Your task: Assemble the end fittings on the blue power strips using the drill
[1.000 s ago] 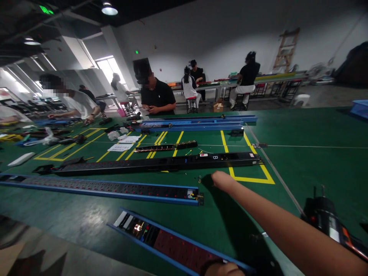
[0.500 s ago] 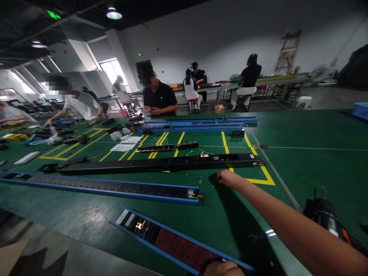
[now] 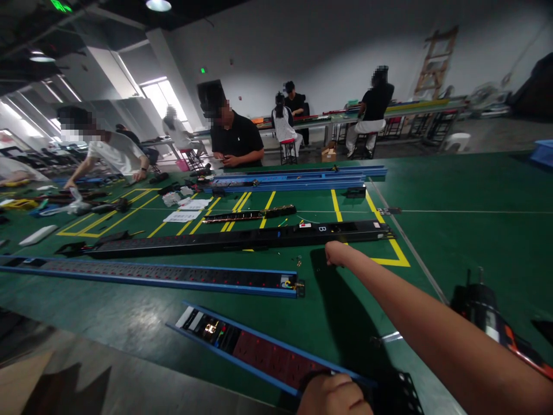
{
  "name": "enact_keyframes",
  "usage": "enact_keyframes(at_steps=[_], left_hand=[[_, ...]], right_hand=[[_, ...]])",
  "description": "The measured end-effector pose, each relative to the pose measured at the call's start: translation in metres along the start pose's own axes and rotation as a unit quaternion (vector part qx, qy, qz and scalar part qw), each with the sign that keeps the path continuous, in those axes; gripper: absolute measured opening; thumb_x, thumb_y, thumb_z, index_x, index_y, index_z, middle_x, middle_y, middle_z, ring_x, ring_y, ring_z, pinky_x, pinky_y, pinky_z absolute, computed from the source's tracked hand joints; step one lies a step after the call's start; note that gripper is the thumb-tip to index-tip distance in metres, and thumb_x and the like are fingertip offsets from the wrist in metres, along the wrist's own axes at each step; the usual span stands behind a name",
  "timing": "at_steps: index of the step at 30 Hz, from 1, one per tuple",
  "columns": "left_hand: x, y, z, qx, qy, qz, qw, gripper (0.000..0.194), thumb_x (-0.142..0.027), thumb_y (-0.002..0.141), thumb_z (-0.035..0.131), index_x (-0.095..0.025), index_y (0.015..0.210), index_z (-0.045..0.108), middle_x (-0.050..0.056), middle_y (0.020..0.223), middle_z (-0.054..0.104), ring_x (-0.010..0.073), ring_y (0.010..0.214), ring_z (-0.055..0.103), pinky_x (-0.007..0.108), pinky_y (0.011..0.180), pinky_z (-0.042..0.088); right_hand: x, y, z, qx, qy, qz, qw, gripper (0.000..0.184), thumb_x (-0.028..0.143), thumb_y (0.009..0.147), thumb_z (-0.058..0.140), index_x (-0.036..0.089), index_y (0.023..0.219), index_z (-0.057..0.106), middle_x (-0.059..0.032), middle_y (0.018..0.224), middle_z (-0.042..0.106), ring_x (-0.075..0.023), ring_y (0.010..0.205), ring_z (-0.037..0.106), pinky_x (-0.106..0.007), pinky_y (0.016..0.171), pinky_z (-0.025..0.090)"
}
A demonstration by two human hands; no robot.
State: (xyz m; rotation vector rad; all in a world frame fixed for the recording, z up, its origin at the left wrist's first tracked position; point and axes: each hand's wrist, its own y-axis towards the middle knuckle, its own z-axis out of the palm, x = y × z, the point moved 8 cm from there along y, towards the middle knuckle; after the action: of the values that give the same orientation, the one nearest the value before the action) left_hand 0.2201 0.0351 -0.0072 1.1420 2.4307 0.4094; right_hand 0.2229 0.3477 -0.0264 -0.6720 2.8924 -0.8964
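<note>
My right hand (image 3: pixel 336 253) reaches over the green table, its fingers closed and pointing down, just in front of a long black power strip marked B (image 3: pixel 259 237). Anything in those fingers is too small or hidden. A few small metal pieces (image 3: pixel 299 261) lie to its left. At the bottom edge my left hand (image 3: pixel 334 396) is curled closed over the near part of a blue-edged power strip (image 3: pixel 272 358) with dark red sockets and an open wired end. A dark shape shows around this hand; what it grips cannot be made out.
Another blue power strip (image 3: pixel 151 278) lies at the left. A power drill (image 3: pixel 484 314) stands at the right, beyond my forearm, and a metal tool (image 3: pixel 391 337) lies nearer. Paper sheets (image 3: pixel 181 216) and blue rails (image 3: pixel 285 183) are farther back. Several people work around.
My left hand has come further into view at the bottom, with a black perforated piece now showing beside it. My right hand stays closed near the black strip. The view has tilted down slightly.
</note>
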Motion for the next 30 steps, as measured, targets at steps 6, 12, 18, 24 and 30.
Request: enact_keyframes(at_steps=[6,12,18,24,30], left_hand=[[0.003,0.004,-0.016,-0.038,-0.009,-0.025,0.999,0.023,-0.030,0.074,0.064,-0.018,0.060,0.050,-0.002,0.057,0.052,0.0120,0.052,0.046,0.029,0.039,0.026],[0.002,0.004,-0.026,-0.007,-0.064,-0.067,0.996,0.014,-0.018,0.072,0.060,-0.018,0.062,0.049,-0.001,0.062,0.055,0.0138,0.061,0.051,0.028,0.051,0.036],[0.008,0.006,-0.026,0.038,-0.125,-0.098,0.987,0.008,-0.017,0.078,0.054,-0.018,0.070,0.057,0.002,0.068,0.059,0.0159,0.067,0.055,0.028,0.063,0.043],[0.008,0.014,-0.032,0.094,-0.151,-0.070,0.982,0.008,-0.015,0.081,0.054,-0.017,0.078,0.061,0.003,0.071,0.061,0.0160,0.071,0.056,0.026,0.065,0.041],[0.003,0.016,-0.043,0.106,-0.167,-0.125,0.972,0.010,-0.012,0.081,0.057,-0.019,0.084,0.063,0.001,0.079,0.064,0.0139,0.077,0.058,0.024,0.069,0.042]], right_hand=[[0.018,0.003,-0.011,-0.004,0.022,-0.013,1.000,0.023,0.033,0.087,0.057,0.012,0.097,0.062,-0.0049,0.097,0.064,-0.0159,0.088,0.061,-0.037,0.081,0.050],[0.017,-0.050,-0.024,-0.070,0.116,-0.075,0.988,0.010,0.018,0.067,0.070,0.012,0.074,0.065,-0.0069,0.076,0.068,-0.0198,0.075,0.064,-0.026,0.066,0.047],[-0.003,-0.181,0.022,-0.146,0.453,-0.156,0.865,0.024,0.039,0.077,0.060,0.015,0.081,0.059,-0.0017,0.067,0.065,-0.0122,0.059,0.061,-0.023,0.058,0.048],[0.012,-0.256,0.148,-0.096,0.690,-0.081,0.713,0.027,0.041,0.072,0.066,0.015,0.074,0.060,-0.0009,0.059,0.064,-0.0098,0.046,0.054,-0.022,0.045,0.043],[0.033,-0.262,0.185,-0.140,0.756,-0.078,0.634,0.025,0.041,0.073,0.063,0.017,0.074,0.055,0.0005,0.061,0.063,-0.0114,0.052,0.057,-0.023,0.050,0.047]])
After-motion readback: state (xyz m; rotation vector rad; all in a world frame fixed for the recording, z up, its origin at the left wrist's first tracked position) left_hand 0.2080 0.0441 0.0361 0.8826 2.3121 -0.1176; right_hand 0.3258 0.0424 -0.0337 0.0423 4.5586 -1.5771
